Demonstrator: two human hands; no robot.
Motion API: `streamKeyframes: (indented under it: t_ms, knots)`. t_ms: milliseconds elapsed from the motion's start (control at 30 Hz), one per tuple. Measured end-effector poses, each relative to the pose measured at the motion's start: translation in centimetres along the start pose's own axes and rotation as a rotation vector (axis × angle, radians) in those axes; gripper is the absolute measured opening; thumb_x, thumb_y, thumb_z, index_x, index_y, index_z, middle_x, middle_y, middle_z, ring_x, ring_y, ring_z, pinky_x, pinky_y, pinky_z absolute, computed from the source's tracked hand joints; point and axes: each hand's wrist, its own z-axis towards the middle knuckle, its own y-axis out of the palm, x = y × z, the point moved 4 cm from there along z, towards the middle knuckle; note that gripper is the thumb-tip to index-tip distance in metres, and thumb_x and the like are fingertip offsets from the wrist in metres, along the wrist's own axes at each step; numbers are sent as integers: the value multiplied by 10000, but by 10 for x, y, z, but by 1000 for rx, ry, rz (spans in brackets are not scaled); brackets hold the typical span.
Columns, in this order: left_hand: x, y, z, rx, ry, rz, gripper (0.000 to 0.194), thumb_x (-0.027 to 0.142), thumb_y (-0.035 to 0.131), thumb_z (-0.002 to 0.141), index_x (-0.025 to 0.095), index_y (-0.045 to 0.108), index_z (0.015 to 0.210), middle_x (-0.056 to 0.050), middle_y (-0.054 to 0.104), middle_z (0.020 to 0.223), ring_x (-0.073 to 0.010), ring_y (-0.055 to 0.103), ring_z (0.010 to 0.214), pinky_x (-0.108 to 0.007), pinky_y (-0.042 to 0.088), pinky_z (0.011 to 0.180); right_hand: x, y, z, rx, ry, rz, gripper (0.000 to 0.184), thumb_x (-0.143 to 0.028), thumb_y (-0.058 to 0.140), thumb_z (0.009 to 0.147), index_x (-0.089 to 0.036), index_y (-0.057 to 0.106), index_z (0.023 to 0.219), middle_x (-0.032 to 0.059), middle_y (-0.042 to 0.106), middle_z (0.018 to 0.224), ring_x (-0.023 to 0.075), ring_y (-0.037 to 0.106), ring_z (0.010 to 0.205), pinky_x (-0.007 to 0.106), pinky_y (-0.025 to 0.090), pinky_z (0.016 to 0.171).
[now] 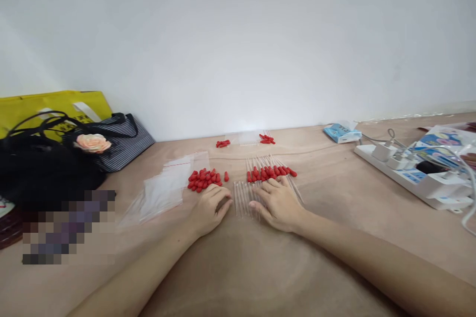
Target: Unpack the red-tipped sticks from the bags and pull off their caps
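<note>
My left hand (pixel 212 208) rests on the table with its fingers curved and a gap between thumb and forefinger; nothing shows in it. Just beyond it lies a heap of red rubber dropper bulbs (pixel 203 178). A row of thin clear glass dropper tubes (pixel 241 198) lies side by side between my hands. My right hand (pixel 278 204) lies over the right part of this row, fingers spread and thumb apart, covering some tubes. Behind that hand, droppers with red bulbs (pixel 266 173) lie in a row, bulbs toward me and glass stems pointing away.
Clear zip bags (pixel 169 185) are stacked at left. More red bulbs (pixel 223 143) and bagged droppers (pixel 267 138) lie by the wall. A tissue pack (pixel 342 132) and a power strip (pixel 409 173) with cables are at right. Bags, including a striped one (pixel 130 146), stand at left.
</note>
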Motion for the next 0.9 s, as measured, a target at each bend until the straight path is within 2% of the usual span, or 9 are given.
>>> streamKeyframes:
  t_ms: [100,200,267,367,467,567,700,800,900]
  knots:
    - [-1,1,7,18,-16,12,84,219,469,809,185,541,781,-30,607,805,-166,517,790,-320,417,755,21,-10,-6,109,72,9,348,-378,332,893,-188,620,941,45,607,747,160,460,742,329,207,720]
    - [-2,6,25,3,-89,65,126,247,461,804,179,547,743,-36,607,787,-176,518,789,-341,405,778,43,-14,-14,197,127,-10,346,-345,335,897,-187,641,865,35,604,694,149,476,718,313,213,705]
    - [-4,12,44,-54,-208,136,158,286,470,786,180,566,719,-47,604,796,-198,521,821,-349,403,775,55,-13,-20,249,154,-16,349,-328,340,897,-184,645,810,28,595,655,142,481,686,305,218,695]
    - [-12,26,72,-189,-461,228,161,324,514,719,197,604,676,-62,614,834,-250,518,929,-360,401,777,65,-11,-27,300,172,-26,331,-311,367,887,-184,645,760,19,586,627,134,479,650,299,229,689]
    - [-20,39,94,-276,-596,237,226,356,517,674,187,601,549,-76,618,659,-267,581,768,-339,425,631,66,-11,-29,320,160,-31,285,-299,404,871,-192,649,773,14,587,630,130,481,644,299,236,697]
    - [-30,51,105,-356,-697,239,218,356,541,631,175,604,527,-75,603,544,-241,598,616,-297,406,534,63,-13,-27,328,149,-23,252,-291,429,857,-197,650,781,13,592,641,129,489,651,300,241,701]
    - [-36,51,110,-393,-722,240,200,354,552,627,175,617,565,-65,616,546,-211,600,578,-271,397,521,63,-13,-27,335,149,-15,222,-280,453,842,-193,650,786,19,592,650,134,491,657,307,252,701]
    - [-31,34,107,-349,-670,265,243,351,488,709,162,608,618,-79,620,601,-215,595,598,-281,402,532,66,-11,-29,340,163,3,193,-262,468,829,-199,649,805,23,588,672,142,497,670,315,276,702]
    - [-20,13,91,-261,-554,299,209,258,399,792,147,576,813,-97,623,761,-220,588,702,-300,413,596,67,-9,-31,369,146,59,188,-259,472,820,-198,632,899,42,582,756,160,513,729,316,333,708]
